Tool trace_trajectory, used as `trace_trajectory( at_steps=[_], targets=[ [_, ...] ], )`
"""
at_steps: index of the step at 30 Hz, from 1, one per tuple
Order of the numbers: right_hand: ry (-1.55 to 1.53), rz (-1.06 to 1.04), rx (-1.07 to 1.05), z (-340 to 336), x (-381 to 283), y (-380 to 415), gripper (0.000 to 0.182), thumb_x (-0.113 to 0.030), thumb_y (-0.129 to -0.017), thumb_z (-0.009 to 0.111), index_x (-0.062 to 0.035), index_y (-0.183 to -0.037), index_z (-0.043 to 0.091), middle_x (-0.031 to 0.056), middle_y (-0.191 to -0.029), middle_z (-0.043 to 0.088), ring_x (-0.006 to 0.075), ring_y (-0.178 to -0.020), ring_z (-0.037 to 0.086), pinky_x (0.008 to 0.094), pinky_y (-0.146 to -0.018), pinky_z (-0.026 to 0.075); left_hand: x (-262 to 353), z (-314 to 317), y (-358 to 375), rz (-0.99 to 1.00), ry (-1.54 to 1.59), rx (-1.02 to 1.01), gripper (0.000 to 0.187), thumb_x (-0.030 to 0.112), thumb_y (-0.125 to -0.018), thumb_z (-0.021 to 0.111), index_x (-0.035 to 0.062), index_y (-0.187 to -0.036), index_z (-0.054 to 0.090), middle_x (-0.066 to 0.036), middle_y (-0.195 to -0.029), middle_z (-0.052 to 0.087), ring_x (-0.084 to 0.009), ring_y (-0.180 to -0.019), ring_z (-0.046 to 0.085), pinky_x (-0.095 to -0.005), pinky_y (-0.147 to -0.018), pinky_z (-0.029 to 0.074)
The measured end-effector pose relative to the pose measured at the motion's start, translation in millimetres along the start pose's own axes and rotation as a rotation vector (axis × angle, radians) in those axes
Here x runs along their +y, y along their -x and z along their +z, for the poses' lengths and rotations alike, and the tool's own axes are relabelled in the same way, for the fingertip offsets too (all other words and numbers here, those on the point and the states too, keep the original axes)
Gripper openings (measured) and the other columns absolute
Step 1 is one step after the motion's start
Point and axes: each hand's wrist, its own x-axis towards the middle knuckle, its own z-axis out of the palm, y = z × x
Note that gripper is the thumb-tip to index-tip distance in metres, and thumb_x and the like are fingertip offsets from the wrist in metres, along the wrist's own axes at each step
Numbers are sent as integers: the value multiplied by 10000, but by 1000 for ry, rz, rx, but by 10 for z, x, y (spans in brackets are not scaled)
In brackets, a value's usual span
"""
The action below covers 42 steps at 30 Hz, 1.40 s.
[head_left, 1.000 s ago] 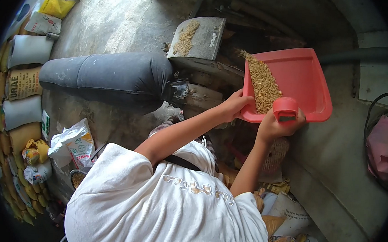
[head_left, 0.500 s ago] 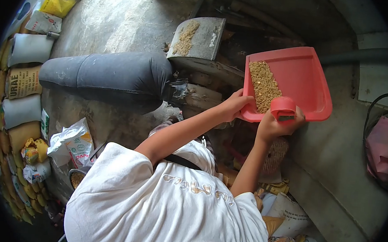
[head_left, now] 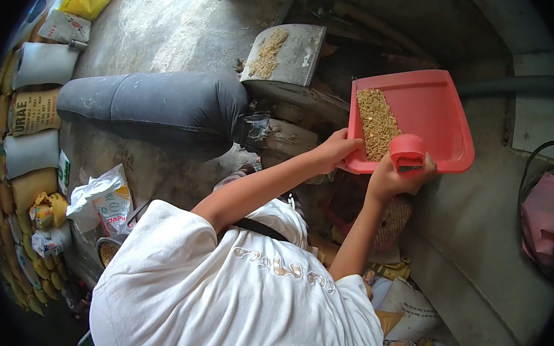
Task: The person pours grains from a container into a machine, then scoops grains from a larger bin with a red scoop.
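Observation:
A red plastic dustpan (head_left: 432, 113) is in front of me at the right, held in both hands. Loose grain (head_left: 377, 123), which looks like unhusked rice, lies in a strip along its left side. My left hand (head_left: 337, 153) is closed on the pan's near left corner, with the thumb over the rim. The fingers of my right hand (head_left: 400, 175) wrap round the short hollow handle (head_left: 407, 148) at the near edge. More grain (head_left: 269, 52) is heaped on a curved grey surface (head_left: 301, 56) left of the pan.
A long dark fabric tube (head_left: 153, 103) stretches left from a worn wooden part (head_left: 292, 137). Filled sacks (head_left: 36, 112) are stacked at the far left. White plastic bags (head_left: 103, 199) lie nearby. At the right are a concrete ledge (head_left: 471, 251) and a black cable (head_left: 525, 190).

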Motion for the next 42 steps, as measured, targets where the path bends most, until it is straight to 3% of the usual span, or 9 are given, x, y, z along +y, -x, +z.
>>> trace_trajectory(
  at_steps=[3,7,9,12,15,18,24,40,42],
  targets=[
    [60,44,6,-15,-48,-77,242,7,-617,578,8,-787,406,127,-739,453,283,-668,487,349,-623,392,34,67,103,-7,-124,65,277,119,-771,467,0,-1017,422,-83,-870,540,-138,-705,572,-267,-541,506],
    [149,9,7,-1,-49,-145,232,-6,-624,572,9,-775,396,130,-700,450,289,-628,486,343,-590,391,49,81,89,2,-145,72,210,122,-734,484,-20,-887,460,-73,-726,514,-163,-604,553,-306,-513,513],
    [136,132,77,20,-33,-148,222,-13,-626,562,11,-767,393,125,-679,447,292,-618,483,344,-576,386,65,99,121,28,-72,80,175,107,-734,486,-32,-840,480,-76,-699,515,-161,-571,551,-301,-500,511],
    [62,179,107,22,-67,-162,209,-11,-624,548,14,-755,388,117,-649,450,291,-586,476,343,-552,380,99,135,178,32,-61,99,191,78,-755,457,-36,-906,473,-92,-769,559,-143,-590,574,-253,-479,501],
    [131,90,102,48,-76,-171,198,-5,-618,540,16,-742,386,110,-621,451,287,-551,470,344,-533,374,76,73,102,29,-44,67,185,75,-751,463,-43,-894,473,-90,-750,557,-146,-576,574,-251,-473,502],
    [119,149,120,46,-80,-161,189,-5,-621,538,15,-731,385,111,-616,453,288,-538,465,346,-526,371,95,107,174,12,-23,93,162,77,-737,484,-44,-845,480,-86,-715,516,-168,-559,553,-303,-501,513],
    [142,105,92,29,-47,-130,196,-14,-628,552,19,-740,394,122,-640,455,293,-572,472,345,-549,375,52,110,160,11,9,94,154,78,-735,487,-41,-833,482,-77,-695,511,-165,-576,547,-313,-504,513],
    [198,78,48,-14,-86,-186,219,-19,-632,570,14,-768,402,136,-676,462,318,-612,484,369,-564,382,59,155,185,-38,4,95,197,100,-746,486,-40,-884,480,-90,-759,540,-177,-627,569,-313,-523,512],
    [211,60,46,-10,-92,-198,218,-19,-631,570,10,-764,400,138,-674,464,321,-608,486,375,-557,385,76,164,200,-47,1,89,197,100,-739,480,-31,-887,482,-73,-768,547,-145,-623,574,-267,-512,504]
  ],
)
